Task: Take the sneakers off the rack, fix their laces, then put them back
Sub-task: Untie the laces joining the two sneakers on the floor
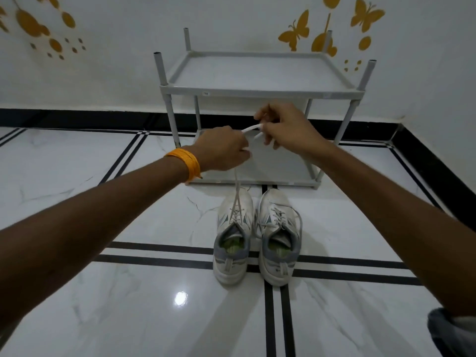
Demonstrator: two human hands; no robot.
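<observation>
The lace (pixel 235 191) runs taut from the left shoe (pixel 233 238) on the floor, below the hands — soft, limp cord, best pinched near its tips. The left hand (pixel 224 150) and right hand (pixel 286 127) each pinch an end. The right shoe (pixel 279 238) sits beside it, the rack (pixel 257 88) just beyond — light shoes, I judge.

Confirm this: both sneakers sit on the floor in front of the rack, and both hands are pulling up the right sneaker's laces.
Not quite. The head view shows the hands, left and right, holding laces that rise from the left sneaker. The right sneaker is untouched. Both do sit before the rack.
</observation>
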